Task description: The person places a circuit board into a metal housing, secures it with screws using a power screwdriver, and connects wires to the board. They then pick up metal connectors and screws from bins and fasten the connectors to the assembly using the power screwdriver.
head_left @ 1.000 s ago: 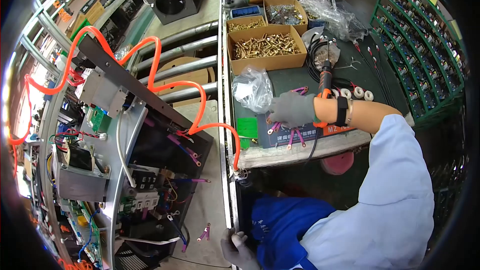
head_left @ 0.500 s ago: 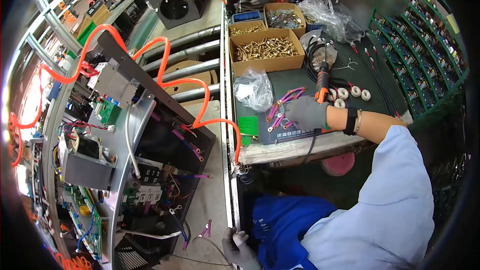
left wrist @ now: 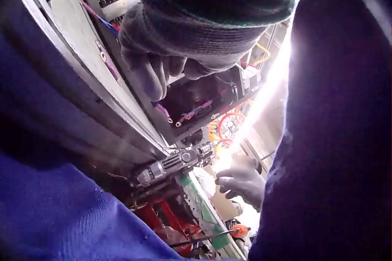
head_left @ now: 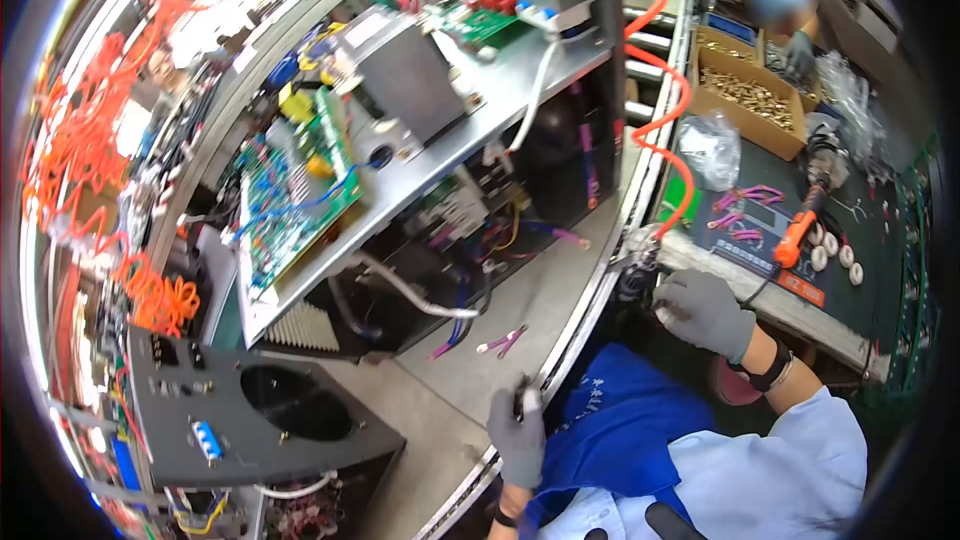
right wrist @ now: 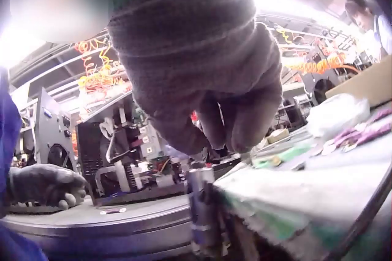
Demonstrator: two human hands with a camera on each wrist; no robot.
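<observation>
My left hand (head_left: 518, 435), in a grey glove, is over the conveyor's near rail with its fingers loosely bent; no held thing is plain. Just beyond it, a purple cable piece (head_left: 503, 342) lies on the conveyor beside the machine chassis (head_left: 410, 80). My right hand (head_left: 705, 312) hovers by the workbench's front edge, fingers slightly bent and nothing visible in them. In the left wrist view, the right hand (left wrist: 242, 184) has its fingers apart. Purple cables (head_left: 745, 205) and an orange-and-black power driver (head_left: 800, 230) lie on the bench.
A carton of brass bolts (head_left: 745, 100), a clear plastic bag (head_left: 710, 150) and white rings (head_left: 830, 245) are on the bench. An orange coiled hose (head_left: 680, 100) runs between bench and chassis. A black fan panel (head_left: 250, 405) stands at the lower left. Another person works at the far end.
The head view has swung left. My right hand has left the purple cables and come back to the bench's front edge. My left hand appears higher, with its wrist now showing.
</observation>
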